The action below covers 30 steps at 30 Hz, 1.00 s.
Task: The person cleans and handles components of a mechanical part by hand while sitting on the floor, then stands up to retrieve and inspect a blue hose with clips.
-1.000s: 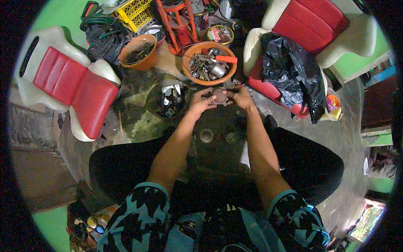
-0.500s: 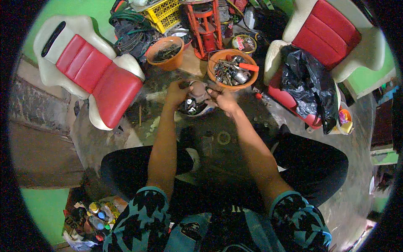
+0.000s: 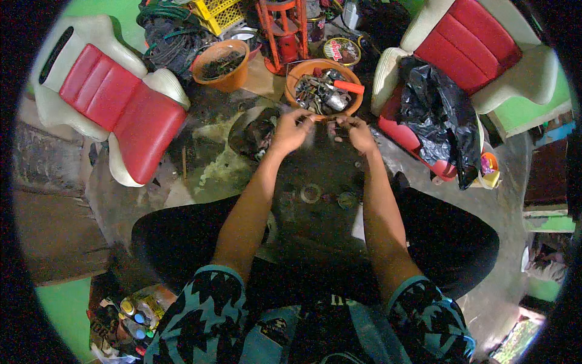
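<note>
My left hand (image 3: 292, 132) is raised before the near rim of an orange tub (image 3: 292, 100), thumb and fingers pinched and blurred. To its right, my right hand (image 3: 360, 136) has its fingers curled round something small and dark that I cannot make out. The hands are apart. Inside the tub lie loose metal tools and parts, among them a tool with an orange-red handle (image 3: 348, 87). A dark round part (image 3: 247, 130) rests on the floor left of my left hand, partly hidden by it.
A pale ring (image 3: 310, 193) and a small round piece (image 3: 347, 200) lie on the floor between my legs. Another orange tub (image 3: 233, 79) and a red metal stand (image 3: 284, 42) are farther off. Red-and-white seats (image 3: 148, 136) flank me; a black plastic bag (image 3: 439, 112) covers the right one.
Both hands have left the round grey part they were holding and shifted right, farther apart, toward the tub of tools. The whole view has also shifted slightly.
</note>
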Each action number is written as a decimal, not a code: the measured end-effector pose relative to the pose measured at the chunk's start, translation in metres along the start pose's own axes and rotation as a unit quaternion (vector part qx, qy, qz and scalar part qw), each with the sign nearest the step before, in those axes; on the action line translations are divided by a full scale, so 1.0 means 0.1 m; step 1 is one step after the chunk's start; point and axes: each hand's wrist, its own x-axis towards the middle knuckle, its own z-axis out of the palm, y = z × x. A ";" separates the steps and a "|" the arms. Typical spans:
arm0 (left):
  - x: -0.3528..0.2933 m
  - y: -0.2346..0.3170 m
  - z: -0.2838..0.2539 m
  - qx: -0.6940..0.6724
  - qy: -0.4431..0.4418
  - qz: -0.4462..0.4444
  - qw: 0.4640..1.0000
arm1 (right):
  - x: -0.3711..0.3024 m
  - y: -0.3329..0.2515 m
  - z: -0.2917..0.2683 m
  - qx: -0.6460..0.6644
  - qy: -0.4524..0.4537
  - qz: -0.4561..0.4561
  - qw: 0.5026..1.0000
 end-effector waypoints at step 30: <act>-0.63 -2.30 0.52 0.354 -0.140 -0.055 0.923 | 0.30 1.77 0.70 -0.327 0.067 0.101 0.937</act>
